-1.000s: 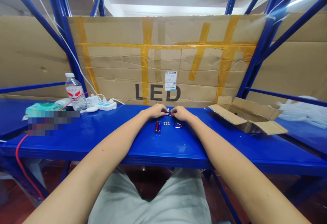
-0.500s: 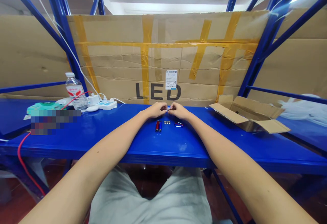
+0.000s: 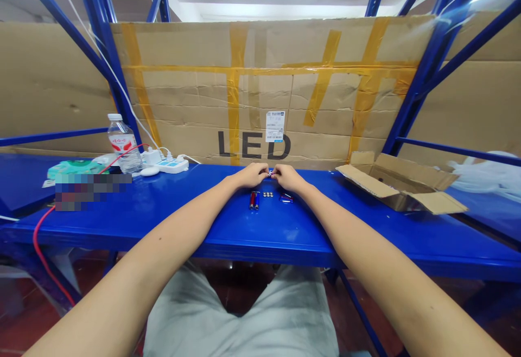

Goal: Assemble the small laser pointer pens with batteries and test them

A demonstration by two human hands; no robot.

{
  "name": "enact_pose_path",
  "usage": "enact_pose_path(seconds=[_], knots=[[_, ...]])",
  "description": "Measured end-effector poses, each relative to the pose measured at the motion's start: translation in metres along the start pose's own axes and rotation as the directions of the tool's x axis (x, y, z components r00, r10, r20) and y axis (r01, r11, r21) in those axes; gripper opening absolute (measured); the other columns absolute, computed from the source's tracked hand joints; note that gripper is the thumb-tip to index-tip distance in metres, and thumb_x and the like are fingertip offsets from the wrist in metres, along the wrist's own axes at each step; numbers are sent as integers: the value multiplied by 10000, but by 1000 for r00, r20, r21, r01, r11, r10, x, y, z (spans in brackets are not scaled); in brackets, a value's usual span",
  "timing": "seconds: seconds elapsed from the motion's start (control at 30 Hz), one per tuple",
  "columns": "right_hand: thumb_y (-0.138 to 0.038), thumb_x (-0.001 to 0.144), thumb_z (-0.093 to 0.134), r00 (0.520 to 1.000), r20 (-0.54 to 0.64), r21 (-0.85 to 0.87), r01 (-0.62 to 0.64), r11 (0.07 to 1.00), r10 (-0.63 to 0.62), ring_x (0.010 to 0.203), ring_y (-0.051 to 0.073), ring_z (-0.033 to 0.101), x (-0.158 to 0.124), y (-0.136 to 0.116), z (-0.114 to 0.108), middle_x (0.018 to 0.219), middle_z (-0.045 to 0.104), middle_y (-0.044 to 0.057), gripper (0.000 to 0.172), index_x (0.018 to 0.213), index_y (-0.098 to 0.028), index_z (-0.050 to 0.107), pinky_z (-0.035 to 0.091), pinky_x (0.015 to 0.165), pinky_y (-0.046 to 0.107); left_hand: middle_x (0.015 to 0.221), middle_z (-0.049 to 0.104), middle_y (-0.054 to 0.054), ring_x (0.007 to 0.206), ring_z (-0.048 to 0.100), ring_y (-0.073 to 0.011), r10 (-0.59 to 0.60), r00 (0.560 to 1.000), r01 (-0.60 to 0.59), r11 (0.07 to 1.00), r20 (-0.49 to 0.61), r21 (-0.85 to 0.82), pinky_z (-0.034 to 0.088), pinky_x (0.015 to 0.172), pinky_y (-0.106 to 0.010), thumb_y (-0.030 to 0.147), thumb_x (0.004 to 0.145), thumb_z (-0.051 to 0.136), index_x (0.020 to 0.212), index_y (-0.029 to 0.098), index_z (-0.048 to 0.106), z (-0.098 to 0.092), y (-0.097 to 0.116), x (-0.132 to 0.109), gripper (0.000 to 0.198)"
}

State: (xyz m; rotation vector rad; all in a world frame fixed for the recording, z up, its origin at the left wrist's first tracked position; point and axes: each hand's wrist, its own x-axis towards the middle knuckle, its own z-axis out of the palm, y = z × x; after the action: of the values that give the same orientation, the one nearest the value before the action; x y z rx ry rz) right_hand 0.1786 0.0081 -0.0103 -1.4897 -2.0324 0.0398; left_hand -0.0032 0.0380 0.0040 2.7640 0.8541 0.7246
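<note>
My left hand (image 3: 254, 174) and my right hand (image 3: 288, 177) meet near the back of the blue table (image 3: 268, 232). Their fingertips are pinched together around a small shiny piece (image 3: 269, 173), too small to name. Just in front of them lie a red tube (image 3: 252, 200) and a blue tube (image 3: 256, 200), side by side. Several small silvery button-shaped pieces (image 3: 267, 195) sit in a cluster to the right of the tubes. Close to my right wrist are small red and blue metallic clips (image 3: 286, 198), perhaps carabiners.
An open cardboard box (image 3: 401, 180) stands on the right, beside a white plastic bag (image 3: 484, 175). On the left are a water bottle (image 3: 124, 142), a power strip (image 3: 173, 165) and a green packet (image 3: 75, 169). A large cardboard sheet (image 3: 195, 96) walls off the back.
Both hands stay together, with slight shifts of the fingers around the small piece. The whole view has moved a little, so everything appears slightly farther right.
</note>
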Motion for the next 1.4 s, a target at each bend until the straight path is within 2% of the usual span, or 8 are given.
enact_pose_path(seconds=[0.2,0.5,0.63,0.77,1.0,1.13,1.27,1.4], knots=[[-153,821,623,997,72,-42,7,999,-4,721,150,571,-1,-1,1,817,704,63,49,802,-143,667,350,617,227,850,668,-41,767,580,-165,-84,995,84,996,53,2,397,653,-252,227,849,525,916,156,632,-3,2,-5,145],[-135,802,641,987,159,-78,-8,997,21,746,164,610,-4,1,-8,840,722,65,93,855,-152,716,378,636,228,934,717,-66,833,622,-189,31,973,-100,949,229,299,420,725,-254,123,779,540,924,185,725,-9,2,-1,243],[-140,804,640,985,168,-77,-29,997,42,758,161,610,-6,-1,-10,842,720,62,86,854,-150,709,389,656,227,973,727,-71,889,636,-191,-2,972,-80,938,236,337,433,764,-249,132,792,540,948,192,734,-10,-3,2,256],[-158,818,625,991,122,-43,-53,998,58,765,171,614,-6,0,-8,839,716,74,45,830,-146,667,409,678,241,989,724,-70,897,630,-184,-69,973,5,960,221,279,435,765,-242,138,780,551,959,178,717,-14,-7,-2,247],[-107,891,514,995,97,263,-26,964,0,794,150,652,-6,-4,-2,871,741,45,91,868,-185,555,440,706,234,846,691,-65,736,578,-179,-224,968,209,969,112,129,397,643,-260,197,744,580,910,157,690,-15,-11,-10,204],[-126,874,549,996,86,209,18,978,-37,762,145,620,-8,-13,-4,830,721,37,73,825,-178,565,413,683,225,699,634,-22,672,526,-158,-225,973,224,974,54,25,358,614,-263,261,770,575,787,148,678,-8,-13,-6,155],[-156,862,561,994,102,112,30,993,-41,659,127,545,-10,-19,-7,719,661,8,77,788,-170,577,360,614,219,607,572,16,632,477,-141,-218,971,222,975,98,-28,330,600,-261,299,748,609,729,142,670,-1,-16,0,169],[-173,854,570,993,118,138,2,990,-18,640,123,542,-11,-19,-9,695,649,0,70,784,-168,571,348,589,218,543,507,38,590,427,-124,-249,957,262,962,149,-78,293,576,-259,310,729,633,676,141,657,-1,-15,1,179]])
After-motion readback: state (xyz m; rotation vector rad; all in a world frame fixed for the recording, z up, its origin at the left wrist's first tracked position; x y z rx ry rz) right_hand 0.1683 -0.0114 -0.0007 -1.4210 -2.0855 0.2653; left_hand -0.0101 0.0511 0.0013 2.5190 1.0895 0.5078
